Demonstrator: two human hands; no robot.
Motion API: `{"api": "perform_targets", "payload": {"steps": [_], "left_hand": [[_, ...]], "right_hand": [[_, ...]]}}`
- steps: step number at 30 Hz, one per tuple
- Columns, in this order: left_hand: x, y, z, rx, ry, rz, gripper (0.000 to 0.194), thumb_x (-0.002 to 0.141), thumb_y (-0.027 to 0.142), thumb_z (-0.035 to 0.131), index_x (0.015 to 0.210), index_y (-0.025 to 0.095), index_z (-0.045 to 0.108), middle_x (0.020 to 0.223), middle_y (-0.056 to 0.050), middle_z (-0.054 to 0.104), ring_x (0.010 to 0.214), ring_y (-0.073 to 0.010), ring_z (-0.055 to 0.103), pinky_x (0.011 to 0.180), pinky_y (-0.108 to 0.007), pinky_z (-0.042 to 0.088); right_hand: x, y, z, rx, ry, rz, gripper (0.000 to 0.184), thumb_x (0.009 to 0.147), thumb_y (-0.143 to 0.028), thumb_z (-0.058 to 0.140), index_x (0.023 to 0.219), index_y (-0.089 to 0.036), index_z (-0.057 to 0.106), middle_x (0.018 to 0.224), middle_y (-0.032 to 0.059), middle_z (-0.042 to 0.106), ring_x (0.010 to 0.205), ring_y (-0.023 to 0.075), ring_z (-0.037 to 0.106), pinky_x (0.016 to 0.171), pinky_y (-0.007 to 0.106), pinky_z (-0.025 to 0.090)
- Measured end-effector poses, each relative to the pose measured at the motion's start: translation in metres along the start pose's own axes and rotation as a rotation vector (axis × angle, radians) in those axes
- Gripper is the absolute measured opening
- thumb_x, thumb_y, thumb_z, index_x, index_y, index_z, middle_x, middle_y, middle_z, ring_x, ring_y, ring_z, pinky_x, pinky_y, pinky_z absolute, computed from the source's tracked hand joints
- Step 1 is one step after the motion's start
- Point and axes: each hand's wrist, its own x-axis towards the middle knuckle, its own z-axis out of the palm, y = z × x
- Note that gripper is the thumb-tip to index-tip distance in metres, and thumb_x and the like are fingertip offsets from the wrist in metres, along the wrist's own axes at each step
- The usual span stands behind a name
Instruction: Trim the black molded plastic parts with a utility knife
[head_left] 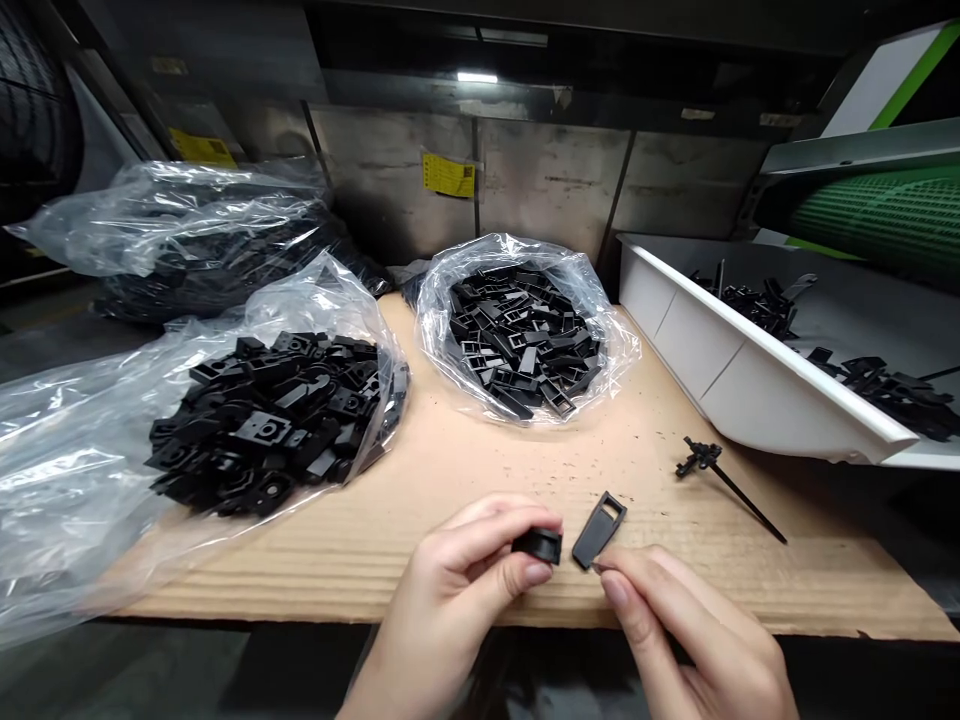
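My left hand (457, 590) pinches a small black plastic clip base (538, 545) between thumb and forefinger, near the front edge of the cardboard sheet (420, 520). My right hand (690, 630) holds a flat black plastic tab with a rectangular slot (598, 530) by its lower end, tilted up to the right. The two parts sit a finger's width apart, not joined. Both hands hover just above the cardboard.
An open clear bag of black clip bases (277, 420) lies at left, another bag of slotted tabs (525, 335) at centre back. A white tray (750, 380) with black parts stands at right. A black sprue piece (720, 475) lies on the cardboard. More bagged parts (202, 240) sit behind.
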Motion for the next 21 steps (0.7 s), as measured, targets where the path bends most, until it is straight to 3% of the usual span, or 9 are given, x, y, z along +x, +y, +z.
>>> {"api": "perform_targets", "payload": {"steps": [5,9,17,21], "left_hand": [[-0.001,0.003,0.003,0.14,0.034,0.118,0.029,0.075,0.004,0.061,0.087,0.029,0.072,0.091,0.005,0.068,0.089,-0.0105,0.06,0.077,-0.01,0.044],[-0.001,0.003,0.004,0.147,0.03,0.178,0.034,0.074,0.0,0.061,0.089,0.029,0.071,0.09,0.006,0.067,0.087,-0.0082,0.061,0.076,-0.006,0.043],[-0.003,0.002,0.004,0.123,-0.031,0.258,0.034,0.078,-0.001,0.055,0.09,0.027,0.07,0.091,0.005,0.064,0.086,-0.0081,0.061,0.079,-0.007,0.044],[-0.003,0.002,0.004,0.152,-0.04,0.284,0.036,0.077,-0.003,0.055,0.092,0.026,0.069,0.093,0.004,0.065,0.089,-0.0078,0.061,0.081,-0.006,0.042]], "right_hand": [[0.01,-0.003,0.0,-0.153,0.014,-0.15,0.015,0.081,-0.01,0.053,0.093,-0.017,0.059,0.069,0.0045,0.063,0.056,0.0133,0.059,0.054,0.023,0.047],[0.013,-0.003,-0.002,-0.235,-0.035,-0.175,0.015,0.083,-0.011,0.051,0.095,-0.016,0.058,0.072,0.0052,0.064,0.061,0.0136,0.06,0.058,0.023,0.048],[0.017,-0.003,-0.009,0.056,-0.256,0.062,0.015,0.085,-0.016,0.046,0.076,-0.021,0.057,0.06,-0.0028,0.055,0.05,0.0086,0.054,0.05,0.016,0.045],[0.016,-0.003,-0.011,0.062,-0.268,0.05,0.015,0.085,-0.015,0.046,0.073,-0.021,0.054,0.06,-0.0025,0.054,0.052,0.0086,0.054,0.05,0.017,0.043]]}}
